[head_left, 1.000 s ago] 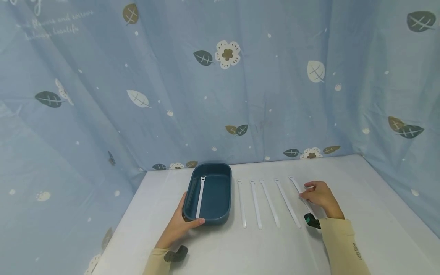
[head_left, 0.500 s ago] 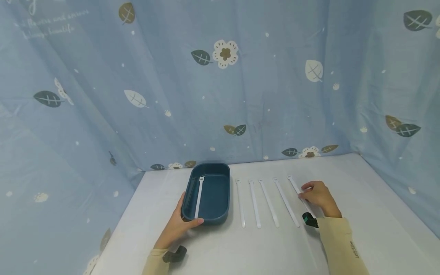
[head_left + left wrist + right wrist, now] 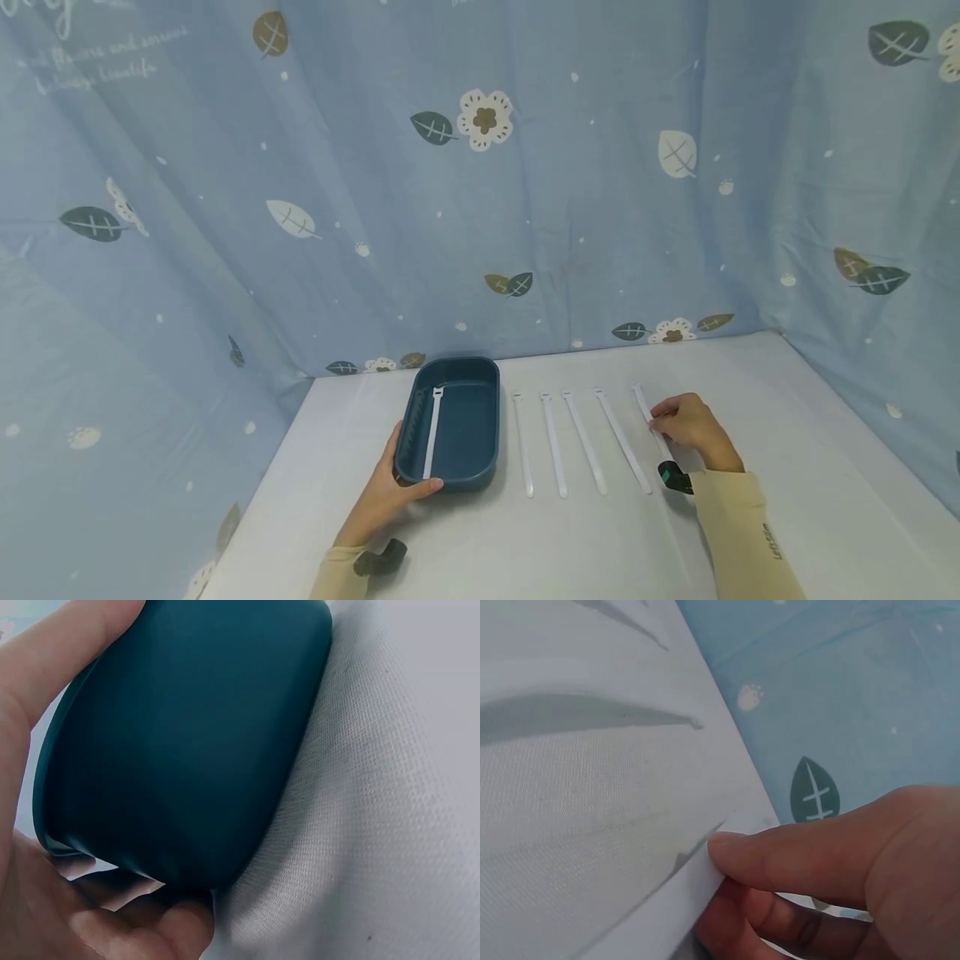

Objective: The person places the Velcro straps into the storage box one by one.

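My left hand [image 3: 382,493] grips the near left corner of a dark blue rectangular bin [image 3: 487,475], thumb at the near rim and fingers around its side. In the left wrist view the bin's outer wall [image 3: 187,742] fills the middle. Inside the bin lies one white cable tie [image 3: 433,433] with a slotted head. At the right end of the row, my right hand [image 3: 693,429] pinches another white cable tie [image 3: 642,402] between thumb and fingers. The right wrist view shows the thumb [image 3: 780,851] on top of this flat strip; its near part is hidden behind the wrist camera.
Several more white cable ties [image 3: 585,442] lie side by side between the bin and my right hand, heads toward the back. A white cloth [image 3: 480,550] covers the table. Behind it hangs a blue patterned curtain [image 3: 570,192].
My right fingers have closed on the rightmost cable tie, which has turned slightly and appears a bit raised. My left hand and the bin hold still; the head view has shifted slightly.
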The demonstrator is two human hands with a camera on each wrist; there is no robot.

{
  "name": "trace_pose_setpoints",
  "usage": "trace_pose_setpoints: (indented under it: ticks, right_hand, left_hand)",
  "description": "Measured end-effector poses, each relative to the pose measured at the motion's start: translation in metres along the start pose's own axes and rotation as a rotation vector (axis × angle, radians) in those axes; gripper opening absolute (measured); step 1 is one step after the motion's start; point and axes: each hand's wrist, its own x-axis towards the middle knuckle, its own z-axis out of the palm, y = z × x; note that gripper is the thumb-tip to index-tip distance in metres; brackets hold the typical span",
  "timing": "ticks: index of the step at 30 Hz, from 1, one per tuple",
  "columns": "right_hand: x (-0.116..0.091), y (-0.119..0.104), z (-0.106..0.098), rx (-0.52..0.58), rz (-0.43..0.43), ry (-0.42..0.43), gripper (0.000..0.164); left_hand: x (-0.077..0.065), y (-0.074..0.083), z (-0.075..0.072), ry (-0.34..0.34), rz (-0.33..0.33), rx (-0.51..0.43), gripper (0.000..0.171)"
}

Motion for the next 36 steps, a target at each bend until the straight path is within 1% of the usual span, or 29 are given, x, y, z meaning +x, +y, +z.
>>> trace_pose_setpoints:
  ticks: [10, 14, 19, 25, 30, 36]
  right_hand:
    - [-0.0004, -0.0015, 0.0026, 0.034, -0.014, -0.025, 0.033]
    - [0.0013, -0.0014, 0.0008, 0.082, -0.019, -0.035, 0.036]
    - [0.0014, -0.0029, -0.0014, 0.124, 0.005, -0.055, 0.041]
    - [0.0001, -0.0046, -0.0026, 0.151, 0.023, -0.044, 0.045]
    - [-0.0005, -0.0056, -0.0035, 0.171, 0.039, -0.034, 0.045]
    - [-0.0033, -0.0073, -0.0026, 0.227, 0.022, -0.054, 0.047]
  left_hand:
    - [-0.0013, -0.0059, -0.0015, 0.004, -0.002, -0.008, 0.12]
    - [-0.0027, -0.0051, -0.0009, 0.004, -0.002, -0.001, 0.121]
    - [-0.0035, -0.0018, -0.0008, 0.008, -0.011, -0.001, 0.12]
    - [-0.0023, 0.0017, 0.0001, 0.008, -0.017, 0.034, 0.122]
    - [-0.0005, -0.0003, 0.0008, 0.004, -0.009, 0.015, 0.122]
    - [0.0, -0.0018, 0.0002, 0.006, 0.0, 0.012, 0.123]
